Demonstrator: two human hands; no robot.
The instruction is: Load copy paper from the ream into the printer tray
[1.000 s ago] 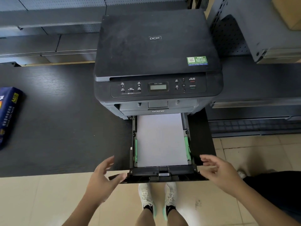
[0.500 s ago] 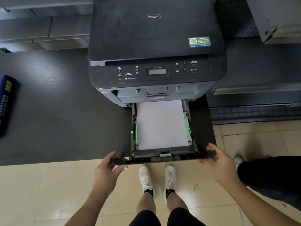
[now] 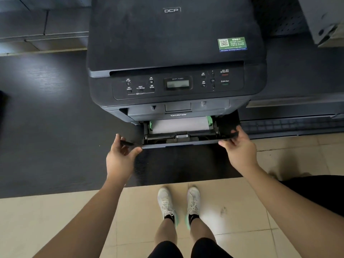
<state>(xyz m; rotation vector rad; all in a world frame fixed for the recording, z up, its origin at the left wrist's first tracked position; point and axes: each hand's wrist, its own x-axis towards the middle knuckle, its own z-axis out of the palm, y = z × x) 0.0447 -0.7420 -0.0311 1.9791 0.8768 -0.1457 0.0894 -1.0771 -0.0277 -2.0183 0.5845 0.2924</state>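
Observation:
A black Brother printer stands on a dark table. Its paper tray sticks out only a short way from the printer's base. White paper lies in the tray between green guides, and only a narrow strip of it shows. My left hand grips the tray's front lip at its left end. My right hand grips the same lip at its right end. The ream is out of view.
Grey metal shelving runs behind the table at the left. More dark shelving sits to the right of the printer. My feet in white shoes stand on beige floor tiles below the table's front edge.
Both hands closed on the tray's front lip and the tray slid most of the way into the printer. The blue ream at the left edge has left the view.

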